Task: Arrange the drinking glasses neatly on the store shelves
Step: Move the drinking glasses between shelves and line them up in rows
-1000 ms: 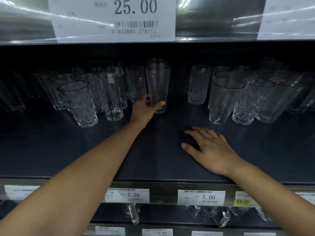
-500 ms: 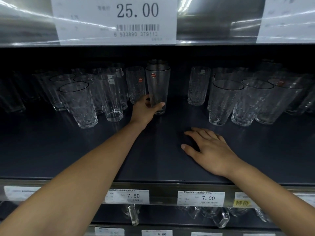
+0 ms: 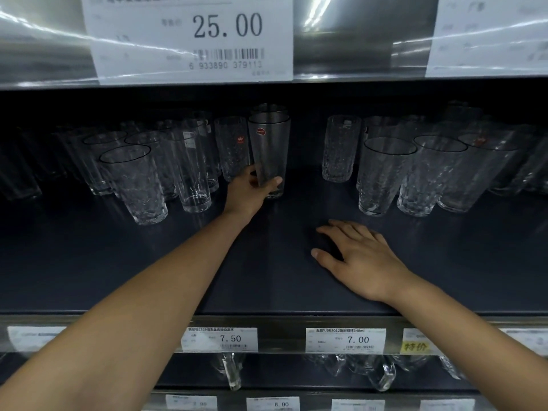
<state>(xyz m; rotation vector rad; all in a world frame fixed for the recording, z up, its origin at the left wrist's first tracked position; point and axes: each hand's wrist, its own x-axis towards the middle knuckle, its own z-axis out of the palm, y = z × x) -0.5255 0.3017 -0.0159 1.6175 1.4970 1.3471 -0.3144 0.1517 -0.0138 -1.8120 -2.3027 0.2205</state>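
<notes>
Left hand (image 3: pixel 248 193) gripped the tall glass (image 3: pixel 269 152) low, placing it, I reckoned, while right hand (image 3: pixel 360 261) lay flat on the shelf (image 3: pixel 142 262) — next it wanted squaring with its row.

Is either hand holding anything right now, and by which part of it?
The left hand grips the tall plain glass near its base, thumb across the front. The right hand holds nothing; it rests open on the dark shelf.

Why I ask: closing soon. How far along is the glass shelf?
Partway. Done: the three textured glasses on the right stand in a row. In hand: the left hand grips a tall smooth glass; the right hand rests flat on the shelf. Left: the left cluster looks uneven.
</notes>
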